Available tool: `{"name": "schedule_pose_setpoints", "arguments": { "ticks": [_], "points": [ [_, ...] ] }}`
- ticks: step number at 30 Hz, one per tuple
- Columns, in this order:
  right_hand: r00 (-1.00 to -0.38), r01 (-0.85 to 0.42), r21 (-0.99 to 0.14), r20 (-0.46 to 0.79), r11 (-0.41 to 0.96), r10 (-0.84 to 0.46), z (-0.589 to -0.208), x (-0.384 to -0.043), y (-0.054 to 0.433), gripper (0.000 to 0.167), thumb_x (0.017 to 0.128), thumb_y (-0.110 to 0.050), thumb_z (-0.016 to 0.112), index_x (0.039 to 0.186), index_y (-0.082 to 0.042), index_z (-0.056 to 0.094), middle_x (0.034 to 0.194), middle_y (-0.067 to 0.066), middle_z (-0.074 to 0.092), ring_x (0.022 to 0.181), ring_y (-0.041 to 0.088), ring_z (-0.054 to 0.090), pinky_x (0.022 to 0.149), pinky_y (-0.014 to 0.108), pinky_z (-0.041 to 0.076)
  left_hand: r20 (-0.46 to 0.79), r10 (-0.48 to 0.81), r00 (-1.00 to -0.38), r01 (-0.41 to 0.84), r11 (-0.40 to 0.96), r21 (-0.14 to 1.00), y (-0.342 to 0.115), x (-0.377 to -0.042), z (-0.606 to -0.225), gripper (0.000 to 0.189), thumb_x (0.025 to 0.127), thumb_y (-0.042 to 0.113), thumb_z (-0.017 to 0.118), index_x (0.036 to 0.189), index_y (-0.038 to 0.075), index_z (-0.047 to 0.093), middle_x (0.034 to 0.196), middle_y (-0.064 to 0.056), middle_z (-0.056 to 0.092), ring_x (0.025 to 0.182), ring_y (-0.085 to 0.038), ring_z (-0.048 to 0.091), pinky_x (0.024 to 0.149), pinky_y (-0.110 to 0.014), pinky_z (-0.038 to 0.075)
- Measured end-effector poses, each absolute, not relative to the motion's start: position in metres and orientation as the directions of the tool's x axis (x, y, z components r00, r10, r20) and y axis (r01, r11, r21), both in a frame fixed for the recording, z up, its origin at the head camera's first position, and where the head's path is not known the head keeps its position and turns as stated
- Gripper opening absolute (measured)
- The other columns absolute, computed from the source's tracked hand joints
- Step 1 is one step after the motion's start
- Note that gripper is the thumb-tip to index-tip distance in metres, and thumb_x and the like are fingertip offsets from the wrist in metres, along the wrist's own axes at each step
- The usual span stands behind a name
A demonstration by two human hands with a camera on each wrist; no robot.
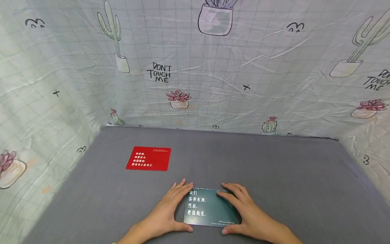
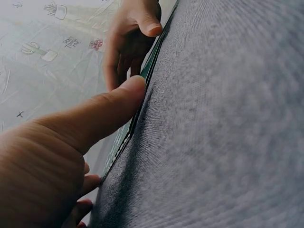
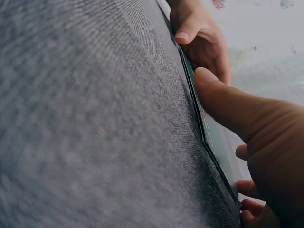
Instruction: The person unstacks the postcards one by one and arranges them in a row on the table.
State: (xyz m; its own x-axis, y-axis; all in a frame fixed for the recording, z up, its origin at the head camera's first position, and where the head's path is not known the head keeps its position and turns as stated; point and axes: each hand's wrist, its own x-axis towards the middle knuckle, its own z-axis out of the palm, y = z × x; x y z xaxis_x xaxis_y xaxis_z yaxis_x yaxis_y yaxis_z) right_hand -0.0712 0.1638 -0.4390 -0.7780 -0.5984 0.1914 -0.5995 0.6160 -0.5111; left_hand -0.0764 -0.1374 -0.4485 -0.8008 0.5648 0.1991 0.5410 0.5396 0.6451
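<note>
A dark green card (image 1: 211,210) with white writing lies on the grey cloth at the front, between my two hands. My left hand (image 1: 166,213) holds its left end, with fingertips at the far edge and the thumb along the near edge. At the right end my right hand (image 1: 250,213) grips likewise, its index finger overlapping the card's top. Both thumbs meet the card's dark edge (image 2: 147,71) in the wrist views. Small white print shows along the far edge; whether another card lies underneath, I cannot tell.
A red card (image 1: 149,158) with white writing lies flat farther back on the left. Grey cloth (image 1: 274,166) covers the table surface. Pale curtains (image 1: 210,67) printed with cactus drawings hang at the back and both sides.
</note>
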Motion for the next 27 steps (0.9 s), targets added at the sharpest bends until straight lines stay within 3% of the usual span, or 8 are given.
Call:
{"name": "schedule_pose_setpoints", "arguments": {
  "ticks": [12,18,27],
  "points": [
    [-0.744,-0.652,-0.463,0.237,0.6,-0.625,-0.4413,-0.0708,0.1653,0.084,0.073,-0.06,0.071,0.143,-0.022,0.043,0.145,-0.001,0.036,0.131,0.018,0.027,0.091,0.05,0.045,0.186,0.55,-0.814,0.529,0.57,0.629,-0.1342,-0.0752,-0.4478,0.101,0.064,0.045,0.086,0.147,0.014,0.037,0.15,-0.002,0.037,0.141,-0.021,0.024,0.114,-0.041,0.017],
    [-0.722,-0.68,-0.439,0.257,0.588,-0.643,-0.4412,-0.0699,0.1638,0.077,0.079,-0.055,0.07,0.143,-0.022,0.043,0.143,0.0,0.037,0.128,0.019,0.033,0.09,0.047,0.046,0.189,0.55,-0.814,0.535,0.58,0.614,-0.1357,-0.0752,-0.4499,0.098,0.067,0.049,0.084,0.146,0.015,0.038,0.149,-0.002,0.038,0.141,-0.021,0.026,0.113,-0.045,0.021],
    [-0.693,-0.711,-0.435,0.297,0.552,-0.657,-0.4378,-0.0713,0.1638,0.075,0.082,-0.048,0.071,0.144,-0.02,0.041,0.145,0.004,0.035,0.129,0.019,0.033,0.092,0.04,0.047,0.297,0.553,-0.778,0.605,0.534,0.59,-0.137,-0.0761,-0.4542,0.096,0.068,0.045,0.085,0.146,0.013,0.039,0.148,0.001,0.039,0.137,-0.021,0.033,0.113,-0.037,0.024]
  ]
}}
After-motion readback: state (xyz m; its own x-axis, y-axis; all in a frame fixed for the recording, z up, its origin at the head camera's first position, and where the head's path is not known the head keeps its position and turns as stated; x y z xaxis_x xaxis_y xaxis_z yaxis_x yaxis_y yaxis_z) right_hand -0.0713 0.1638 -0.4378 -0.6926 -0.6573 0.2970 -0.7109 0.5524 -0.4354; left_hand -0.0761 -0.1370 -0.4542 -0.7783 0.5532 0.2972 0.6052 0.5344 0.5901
